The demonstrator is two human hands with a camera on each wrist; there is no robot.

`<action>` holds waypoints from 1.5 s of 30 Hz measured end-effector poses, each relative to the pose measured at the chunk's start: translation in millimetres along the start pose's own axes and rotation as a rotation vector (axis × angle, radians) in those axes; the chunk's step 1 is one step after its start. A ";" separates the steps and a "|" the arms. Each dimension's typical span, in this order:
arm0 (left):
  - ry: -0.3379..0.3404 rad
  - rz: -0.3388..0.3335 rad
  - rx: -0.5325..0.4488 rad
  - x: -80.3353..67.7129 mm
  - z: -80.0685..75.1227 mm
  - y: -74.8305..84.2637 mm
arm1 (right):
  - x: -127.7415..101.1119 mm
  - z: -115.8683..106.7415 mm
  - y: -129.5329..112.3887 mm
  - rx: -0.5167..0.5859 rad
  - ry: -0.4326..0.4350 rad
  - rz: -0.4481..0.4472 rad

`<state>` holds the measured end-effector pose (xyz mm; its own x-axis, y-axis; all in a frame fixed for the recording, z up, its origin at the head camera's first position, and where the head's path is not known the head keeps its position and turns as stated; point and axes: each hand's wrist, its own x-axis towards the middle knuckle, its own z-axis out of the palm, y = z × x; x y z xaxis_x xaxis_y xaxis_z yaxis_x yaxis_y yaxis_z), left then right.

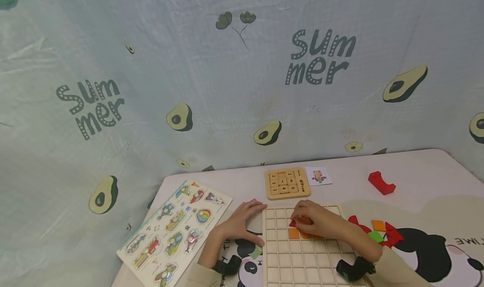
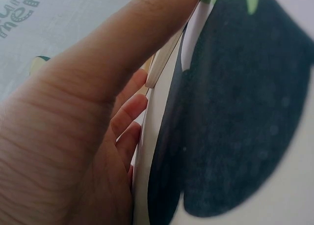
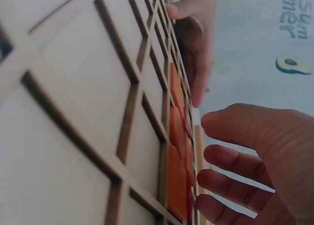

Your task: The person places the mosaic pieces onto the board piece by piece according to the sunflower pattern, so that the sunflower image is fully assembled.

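Note:
A wooden grid board (image 1: pixel 280 259) lies in front of me, with raised strips dividing it into squares. Spread along its left edge, my left hand (image 1: pixel 240 224) touches the rim with thumb and fingertips. My right hand (image 1: pixel 315 219) is over the board's upper part, its fingertips close to a small red piece (image 1: pixel 293 223). In the right wrist view, the right thumb and fingers (image 3: pixel 230 158) are apart, with nothing showing between them. Beneath that hand sit several orange pieces (image 3: pixel 177 181) in the squares, partly hidden in the head view; one orange square (image 1: pixel 293 233) shows plainly.
Loose red, green and orange pieces (image 1: pixel 376 236) lie right of the board. Behind it are a wooden number puzzle (image 1: pixel 288 183) and a pattern card (image 1: pixel 319 176). A red curved block (image 1: pixel 381 183) is at the back right. A picture puzzle board (image 1: pixel 175 232) lies left.

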<state>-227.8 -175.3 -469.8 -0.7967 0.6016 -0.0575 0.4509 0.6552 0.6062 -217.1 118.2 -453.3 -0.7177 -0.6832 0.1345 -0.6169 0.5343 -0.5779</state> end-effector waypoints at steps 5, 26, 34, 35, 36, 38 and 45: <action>-0.001 0.004 -0.001 -0.4 1.1 -0.7 | -11.1 -8.9 3.5 0.052 0.043 -0.007; -0.014 -0.012 0.008 0.4 0.6 -1.2 | -68.5 -41.6 32.8 0.068 0.144 -0.009; -0.013 -0.014 -0.007 1.0 0.3 -2.0 | -84.6 -60.2 47.1 0.033 0.162 0.031; -0.011 -0.010 -0.004 0.9 0.5 -2.4 | -86.6 -62.5 48.9 0.031 0.162 0.035; -0.011 -0.008 -0.004 0.9 0.7 -2.6 | -88.7 -64.7 50.6 0.032 0.161 0.037; -0.007 -0.003 0.001 0.6 0.8 -2.9 | -92.4 -68.5 54.0 0.021 0.166 0.035; -0.006 -0.010 -0.013 -0.2 -0.4 -0.6 | -104.1 -77.1 65.9 0.006 0.144 0.042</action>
<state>-228.1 -176.0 -469.8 -0.7987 0.5978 -0.0685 0.4378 0.6554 0.6155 -207.9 262.9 -443.3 -0.7818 -0.5820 0.2238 -0.5840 0.5576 -0.5899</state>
